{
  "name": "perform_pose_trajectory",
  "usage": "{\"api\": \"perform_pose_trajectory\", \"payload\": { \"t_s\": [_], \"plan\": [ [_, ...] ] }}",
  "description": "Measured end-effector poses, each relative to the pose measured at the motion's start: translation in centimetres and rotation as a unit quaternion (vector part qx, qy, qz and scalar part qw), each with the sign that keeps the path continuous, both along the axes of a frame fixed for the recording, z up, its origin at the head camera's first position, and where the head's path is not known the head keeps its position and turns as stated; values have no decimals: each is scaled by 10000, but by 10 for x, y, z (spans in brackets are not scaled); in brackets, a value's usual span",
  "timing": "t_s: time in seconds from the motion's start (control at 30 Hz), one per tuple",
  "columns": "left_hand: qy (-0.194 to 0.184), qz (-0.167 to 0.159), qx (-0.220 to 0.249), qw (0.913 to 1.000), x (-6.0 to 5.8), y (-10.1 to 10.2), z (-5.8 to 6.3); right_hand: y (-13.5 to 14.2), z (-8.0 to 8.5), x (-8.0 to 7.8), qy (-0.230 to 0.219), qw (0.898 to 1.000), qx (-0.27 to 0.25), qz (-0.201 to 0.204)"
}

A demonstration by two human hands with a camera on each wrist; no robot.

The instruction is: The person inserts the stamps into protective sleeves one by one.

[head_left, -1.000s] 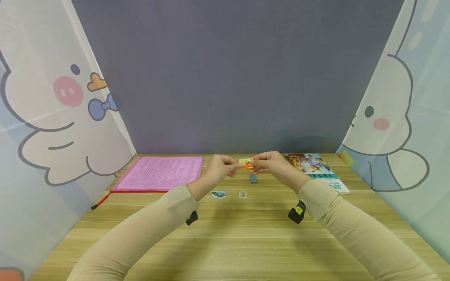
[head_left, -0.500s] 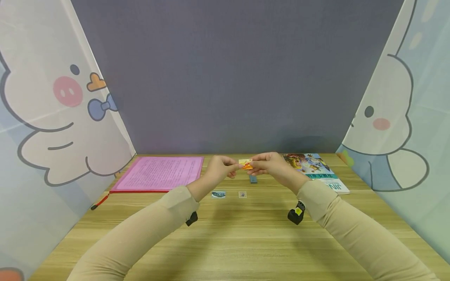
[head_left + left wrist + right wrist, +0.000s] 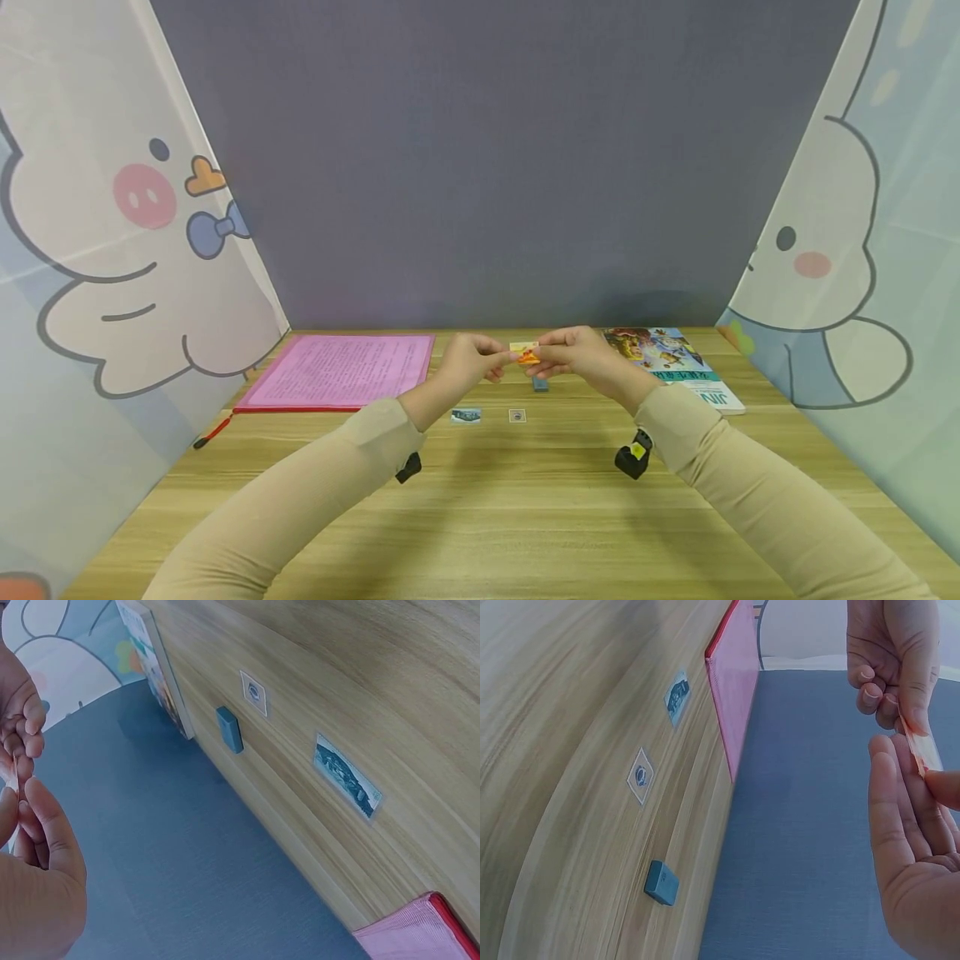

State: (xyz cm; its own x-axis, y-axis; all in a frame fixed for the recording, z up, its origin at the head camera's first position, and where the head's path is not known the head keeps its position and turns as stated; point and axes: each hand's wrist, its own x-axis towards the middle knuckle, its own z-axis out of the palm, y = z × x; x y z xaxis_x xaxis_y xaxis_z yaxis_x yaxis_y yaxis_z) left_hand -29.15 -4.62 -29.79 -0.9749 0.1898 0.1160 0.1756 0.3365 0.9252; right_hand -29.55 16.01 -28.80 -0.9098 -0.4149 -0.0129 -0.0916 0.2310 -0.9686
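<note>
A small yellow-and-orange stamp [image 3: 524,353] is held up above the far part of the table, between both hands. My left hand [image 3: 472,357] pinches its left edge between thumb and fingers. The right edge is pinched by my right hand [image 3: 581,354], whose other fingers spread behind the stamp in the right wrist view. Two more stamps lie flat on the table below: a teal one with a landscape [image 3: 347,774] and a smaller whitish one with a round motif [image 3: 640,775]. Beyond them sits a small blue-grey block [image 3: 229,730], partly under the right hand in the head view.
A pink mesh zip folder [image 3: 337,371] with a printed sheet lies at the left, its red zip pull [image 3: 213,432] hanging off the corner. At the right rests an illustrated book [image 3: 675,367]. A dark panel [image 3: 495,167] rises behind the wooden table [image 3: 525,517].
The stamp has tilted slightly between the fingers, and the right fingers have shifted a little at its edge. Both arms stay nearly still, and the things on the table have not moved.
</note>
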Motion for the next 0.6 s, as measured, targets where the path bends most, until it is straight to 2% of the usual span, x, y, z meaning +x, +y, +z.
{"api": "perform_pose_trajectory", "payload": {
  "t_s": [0.27, 0.6],
  "plan": [
    [-30, -35, 77, 10000, -1, -1, -2, -2, -1, 1, -72, 9999, -30, -132],
    [191, -44, 333, 9993, -1, -11, -5, 1, -5, -5, -57, 9997, -81, -233]
  ]
}}
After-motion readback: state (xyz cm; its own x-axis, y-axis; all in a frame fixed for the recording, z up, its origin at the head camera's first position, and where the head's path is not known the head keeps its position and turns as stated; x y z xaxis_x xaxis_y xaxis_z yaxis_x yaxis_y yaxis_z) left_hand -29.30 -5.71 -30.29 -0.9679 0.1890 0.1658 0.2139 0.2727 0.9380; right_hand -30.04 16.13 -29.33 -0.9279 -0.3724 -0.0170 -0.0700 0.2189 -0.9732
